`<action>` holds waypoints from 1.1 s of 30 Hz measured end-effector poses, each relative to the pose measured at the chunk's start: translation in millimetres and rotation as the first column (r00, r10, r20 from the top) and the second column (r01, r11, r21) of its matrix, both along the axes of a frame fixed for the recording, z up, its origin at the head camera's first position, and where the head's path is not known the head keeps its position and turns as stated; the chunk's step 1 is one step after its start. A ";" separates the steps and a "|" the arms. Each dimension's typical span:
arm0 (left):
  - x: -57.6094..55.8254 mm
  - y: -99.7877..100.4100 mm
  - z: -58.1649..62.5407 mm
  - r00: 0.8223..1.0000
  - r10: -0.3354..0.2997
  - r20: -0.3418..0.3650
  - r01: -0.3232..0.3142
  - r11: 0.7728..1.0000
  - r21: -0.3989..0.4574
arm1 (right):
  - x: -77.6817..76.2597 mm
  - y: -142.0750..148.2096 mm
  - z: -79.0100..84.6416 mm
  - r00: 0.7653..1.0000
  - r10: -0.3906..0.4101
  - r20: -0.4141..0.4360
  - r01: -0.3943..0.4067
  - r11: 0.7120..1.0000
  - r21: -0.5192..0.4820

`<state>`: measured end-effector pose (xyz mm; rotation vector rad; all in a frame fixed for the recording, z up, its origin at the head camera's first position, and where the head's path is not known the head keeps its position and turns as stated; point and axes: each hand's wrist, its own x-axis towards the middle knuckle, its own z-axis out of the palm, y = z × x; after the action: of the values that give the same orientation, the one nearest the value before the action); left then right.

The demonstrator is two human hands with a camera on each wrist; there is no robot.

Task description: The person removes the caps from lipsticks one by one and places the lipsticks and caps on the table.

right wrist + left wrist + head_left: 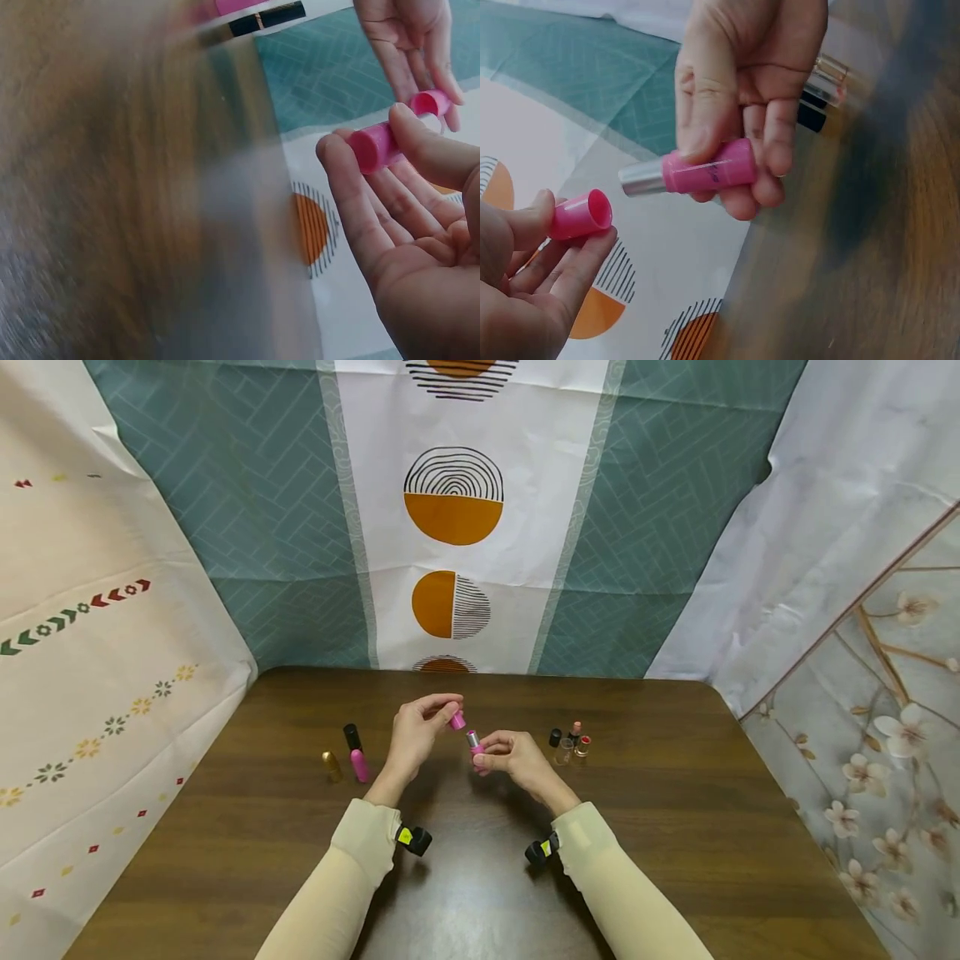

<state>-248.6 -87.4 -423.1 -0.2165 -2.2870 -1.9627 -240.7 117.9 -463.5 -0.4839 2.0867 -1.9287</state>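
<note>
Between its thumb and fingers my left hand point(411, 739) pinches a pink lipstick cap point(457, 720), whose hollow end faces the lipstick in the left wrist view. My right hand point(522, 762) grips the base of an uncapped pink lipstick point(712, 169) with thumb and fingers. The lipstick's silver collar point(642, 178) points toward the cap, and a short gap separates the two. No colour stick shows above the collar. Both hands are raised over the middle of the table, the left one slightly farther back. Dark lettering runs along the lipstick's pink base.
Left on the brown table point(480, 877) stand a gold tube point(332, 767), a black tube point(352, 737) and a pink tube point(359, 766). To the right, a black cap point(555, 737) and a clear cap point(564, 752) stand beside two uncapped lipsticks. Patterned cloths hang behind the table.
</note>
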 end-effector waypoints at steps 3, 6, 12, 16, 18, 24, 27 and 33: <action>-0.2 3.4 -2.5 1.000 -0.001 -0.002 0.001 1.000 0.018 | 1.3 7.0 4.4 1.000 0.023 -0.001 -0.023 1.000 -0.003; -1.8 8.5 -4.5 1.000 -0.019 -0.007 0.020 0.999 0.035 | 2.3 17.3 9.0 1.000 -0.001 -0.010 0.001 1.000 -0.015; -4.1 22.4 -6.1 0.997 -0.083 -0.007 0.083 0.996 0.028 | 4.3 42.6 24.3 0.996 -0.084 -0.020 0.083 0.996 -0.040; -3.8 31.2 -6.6 0.995 -0.098 -0.011 0.098 0.995 -0.002 | 6.6 60.4 34.4 0.990 -0.138 -0.032 0.136 0.990 -0.034; -3.5 35.0 -7.6 0.995 -0.104 -0.006 0.104 0.995 -0.003 | 7.3 67.9 38.8 0.986 -0.158 -0.048 0.156 0.987 -0.034; -1.4 48.5 -9.4 0.991 -0.136 0.015 0.136 0.991 0.009 | 8.6 86.1 50.0 0.982 -0.173 -0.075 0.167 0.983 -0.078; -0.7 58.1 -9.4 0.987 -0.162 0.014 0.162 0.987 -0.002 | 8.9 95.9 52.9 0.981 -0.180 -0.079 0.173 0.981 -0.084; 1.8 81.0 -10.4 0.981 -0.193 0.009 0.193 0.976 -0.102 | 8.9 114.5 53.1 0.981 -0.178 -0.079 0.173 0.983 -0.066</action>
<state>-246.8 -6.4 -433.5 -0.4669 -2.4521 -1.9288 -231.7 232.4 -410.4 -0.4126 2.1970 -2.1075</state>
